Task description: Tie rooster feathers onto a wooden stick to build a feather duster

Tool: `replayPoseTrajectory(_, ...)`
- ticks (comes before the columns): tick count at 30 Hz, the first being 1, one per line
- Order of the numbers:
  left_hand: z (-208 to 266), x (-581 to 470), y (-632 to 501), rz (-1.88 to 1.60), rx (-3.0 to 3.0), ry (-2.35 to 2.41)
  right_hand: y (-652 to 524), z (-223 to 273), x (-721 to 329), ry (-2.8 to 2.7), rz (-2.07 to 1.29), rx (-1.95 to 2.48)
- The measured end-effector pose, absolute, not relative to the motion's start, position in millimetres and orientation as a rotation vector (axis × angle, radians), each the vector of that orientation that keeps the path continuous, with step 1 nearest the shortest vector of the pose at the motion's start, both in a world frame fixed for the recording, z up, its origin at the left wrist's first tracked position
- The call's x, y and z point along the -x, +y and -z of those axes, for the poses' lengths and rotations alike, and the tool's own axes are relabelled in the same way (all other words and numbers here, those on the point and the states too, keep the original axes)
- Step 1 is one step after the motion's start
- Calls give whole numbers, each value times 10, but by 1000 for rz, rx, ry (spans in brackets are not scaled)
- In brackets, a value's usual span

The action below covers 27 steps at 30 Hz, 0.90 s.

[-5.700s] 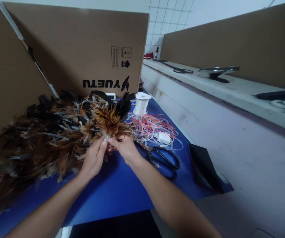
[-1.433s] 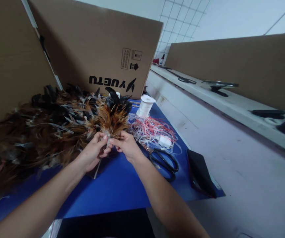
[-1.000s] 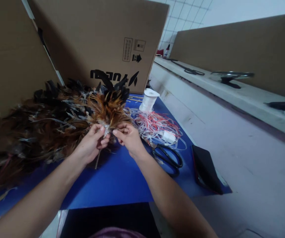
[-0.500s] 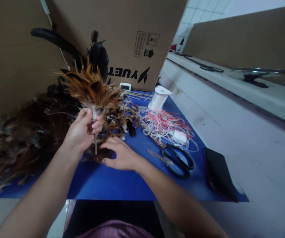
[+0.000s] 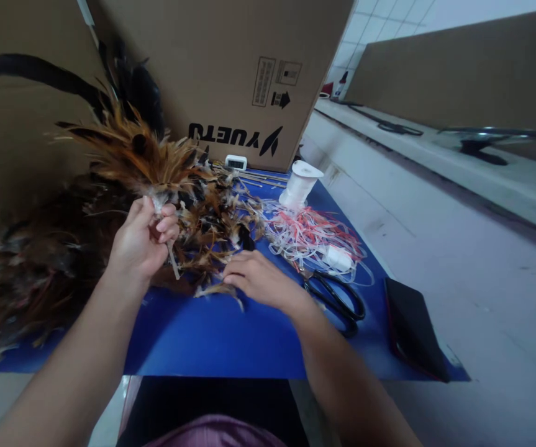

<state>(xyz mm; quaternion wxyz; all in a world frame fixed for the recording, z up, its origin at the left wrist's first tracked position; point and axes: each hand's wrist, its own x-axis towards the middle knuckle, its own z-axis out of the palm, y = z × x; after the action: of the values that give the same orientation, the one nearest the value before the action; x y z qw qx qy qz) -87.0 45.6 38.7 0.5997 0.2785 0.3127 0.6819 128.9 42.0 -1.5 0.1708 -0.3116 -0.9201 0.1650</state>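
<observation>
My left hand (image 5: 143, 239) is closed around the thin stick (image 5: 173, 261) of a feather bundle (image 5: 141, 155), just below its whitish bound base. Orange-brown plumes fan out above the fist, and long black feathers (image 5: 48, 71) rise behind them. Over the blue tabletop, my right hand (image 5: 261, 279) has its fingers bent together at the edge of the loose feathers (image 5: 212, 230). Its fingertips appear to pinch a brown feather (image 5: 221, 290), though the contact is partly hidden.
Black-handled scissors (image 5: 337, 298) lie right of my right hand, near a dark phone-like slab (image 5: 414, 326). Behind them are tangled red and white strips (image 5: 314, 233) and a white spool (image 5: 300, 183). A dark feather heap (image 5: 30, 261) covers the left; a cardboard box (image 5: 230, 68) stands behind.
My left hand has moved left with the feather bundle, which now leans further left. My right hand has shifted right and slightly up, its fingers drawing together at the loose feathers.
</observation>
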Motion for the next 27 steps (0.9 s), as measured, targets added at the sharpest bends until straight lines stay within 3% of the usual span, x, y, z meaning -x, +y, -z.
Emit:
replayPoseTrajectory(5, -345, 805, 450, -1602, -679, 623, 456, -70, -1460, -2380, -389, 986)
replayPoseTrajectory(16, -225, 668, 433, -1500, -784, 724, 305, 62, -1166, -2768, -321, 974)
replayPoseTrajectory(22, -187, 533, 379, -1413, -824, 864, 325, -177, -1393, -2469, -674, 960)
replayPoseTrajectory(27, -106, 397, 329, -1327, -880, 1080, 312, -264, -1412, -2177, -590, 814)
